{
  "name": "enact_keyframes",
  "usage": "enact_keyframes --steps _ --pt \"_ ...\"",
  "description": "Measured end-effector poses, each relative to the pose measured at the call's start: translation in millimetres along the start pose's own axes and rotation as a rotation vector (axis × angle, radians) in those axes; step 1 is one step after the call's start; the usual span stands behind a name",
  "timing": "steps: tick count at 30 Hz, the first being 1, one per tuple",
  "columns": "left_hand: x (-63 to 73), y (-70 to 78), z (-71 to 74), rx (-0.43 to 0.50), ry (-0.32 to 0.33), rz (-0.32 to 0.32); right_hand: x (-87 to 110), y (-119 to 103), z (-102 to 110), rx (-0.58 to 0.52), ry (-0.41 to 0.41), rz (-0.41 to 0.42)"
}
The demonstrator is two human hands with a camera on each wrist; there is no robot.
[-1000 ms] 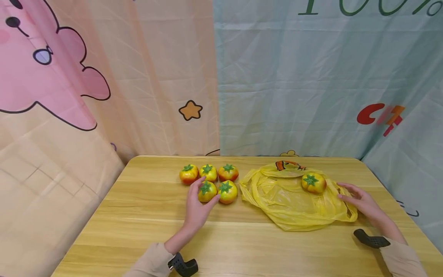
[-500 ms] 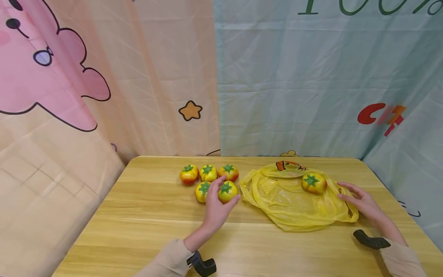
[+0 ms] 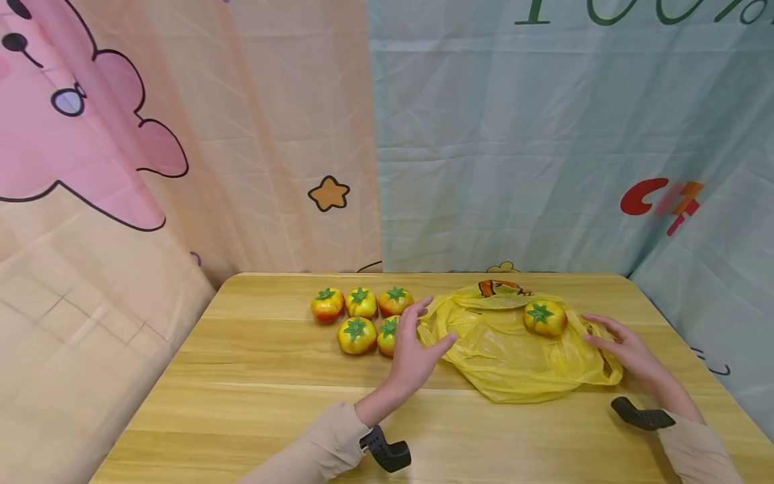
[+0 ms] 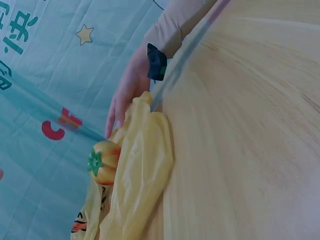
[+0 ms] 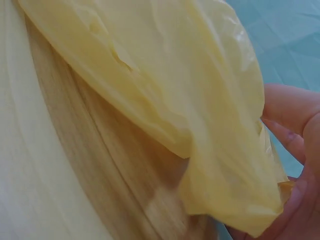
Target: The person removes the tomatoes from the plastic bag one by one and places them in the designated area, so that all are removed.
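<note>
My left hand [image 3: 414,353], fingers parted and holding nothing, is over the left edge of a yellow plastic bag [image 3: 502,370]. It partly hides one of several yellow-red tomatoes [image 3: 357,335] with green star-shaped tops, grouped to the left. One tomato [image 3: 545,318] lies on the spread bag toward its right side; it shows in the left wrist view too [image 4: 104,163]. At the bag's right edge my right hand [image 3: 625,349] touches the plastic with thumb and fingers apart. In the right wrist view, a bag fold [image 5: 225,150] covers part of that hand [image 5: 300,140].
The wooden table [image 3: 242,403] carries everything. Its back edge meets a printed curtain [image 3: 290,134], and another curtain stands along the right side. Black wrist devices [image 3: 387,452] are worn on both forearms.
My left hand has moved right, from over the tomatoes to the bag's left edge, with nothing in it. The right hand and the tomato on the bag have stayed put.
</note>
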State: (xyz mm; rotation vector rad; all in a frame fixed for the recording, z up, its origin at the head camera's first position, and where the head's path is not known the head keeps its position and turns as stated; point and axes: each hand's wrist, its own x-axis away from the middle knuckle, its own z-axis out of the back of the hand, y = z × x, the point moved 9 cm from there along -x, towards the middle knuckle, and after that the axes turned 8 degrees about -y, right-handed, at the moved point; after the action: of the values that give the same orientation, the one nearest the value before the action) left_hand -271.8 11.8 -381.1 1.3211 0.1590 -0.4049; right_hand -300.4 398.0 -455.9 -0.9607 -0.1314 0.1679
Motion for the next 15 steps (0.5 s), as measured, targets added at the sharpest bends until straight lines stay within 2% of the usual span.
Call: enact_keyframes --steps 6,11,15 --pt "-8.1 -0.3 -21.5 0.030 -0.060 0.024 -4.2 -3.6 -1.1 0.006 -0.019 -0.003" --pt "-13.8 3.5 -36.4 0.008 -0.079 0.023 -6.8 -2.4 -4.0 -0.015 -0.037 -0.016" --pt "-17.4 4.2 -49.5 0.020 -0.105 0.037 -7.1 0.0 -3.6 0.040 -0.026 -0.033"
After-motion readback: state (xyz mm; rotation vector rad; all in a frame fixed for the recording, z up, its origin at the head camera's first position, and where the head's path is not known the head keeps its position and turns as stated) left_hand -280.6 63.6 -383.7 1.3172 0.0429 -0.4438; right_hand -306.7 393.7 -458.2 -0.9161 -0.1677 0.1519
